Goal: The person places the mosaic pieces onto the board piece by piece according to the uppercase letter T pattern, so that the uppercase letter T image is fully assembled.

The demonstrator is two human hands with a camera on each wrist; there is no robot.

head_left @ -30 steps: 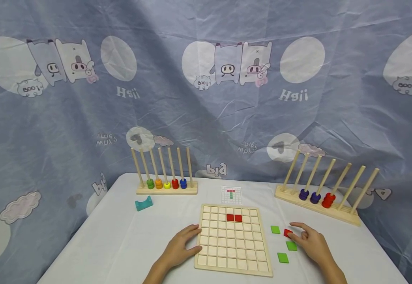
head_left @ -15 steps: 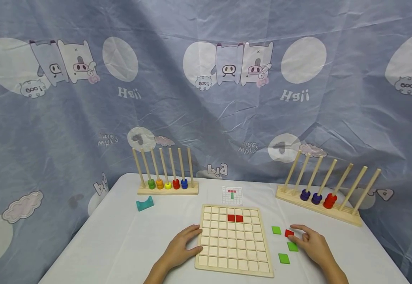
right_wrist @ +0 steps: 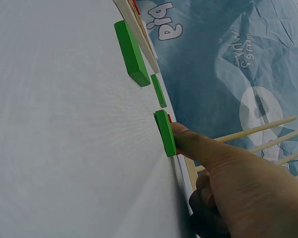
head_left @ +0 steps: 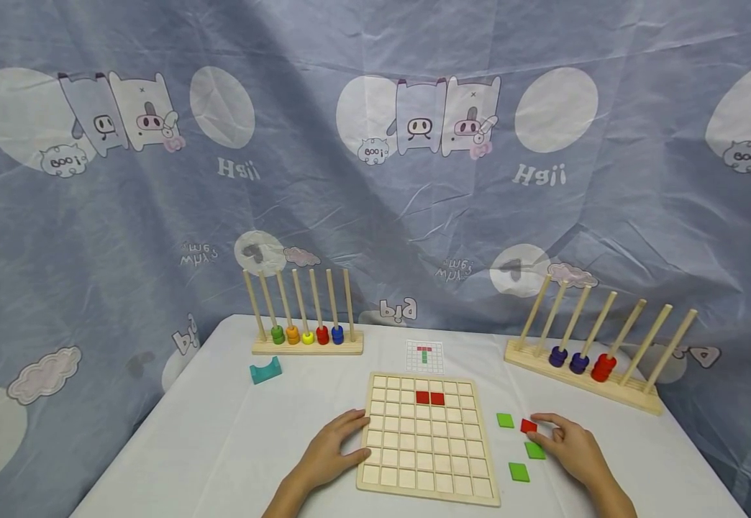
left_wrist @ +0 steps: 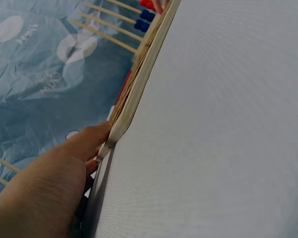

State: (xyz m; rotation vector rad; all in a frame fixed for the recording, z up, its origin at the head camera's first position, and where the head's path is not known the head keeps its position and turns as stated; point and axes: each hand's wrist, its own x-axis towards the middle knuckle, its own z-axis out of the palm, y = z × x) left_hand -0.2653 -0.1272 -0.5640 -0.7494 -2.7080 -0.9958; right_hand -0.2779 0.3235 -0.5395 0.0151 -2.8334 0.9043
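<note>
A square wooden grid board (head_left: 408, 440) lies flat on the white table, with two red tiles (head_left: 430, 398) side by side in its second row. My left hand (head_left: 329, 450) rests against the board's left edge, thumb and fingers spread along the rim. To the right of the board, my right hand (head_left: 572, 447) pinches a loose red tile (head_left: 528, 426) between thumb and index finger. Around it lie green tiles: one (head_left: 505, 420) to its left, one (head_left: 534, 451) below the thumb, one (head_left: 519, 472) nearer me. In the right wrist view a green tile (right_wrist: 165, 134) partly hides the red one.
Behind the board lies a small pattern card (head_left: 424, 357) with a red and green T. Two wooden peg racks with coloured beads stand at the back left (head_left: 307, 347) and back right (head_left: 583, 381). A teal bridge-shaped block (head_left: 266, 370) sits on the left.
My right index finger has come down to the red tile's far corner, and the thumb has drawn back to its near edge. The left hand stays put on the board.
</note>
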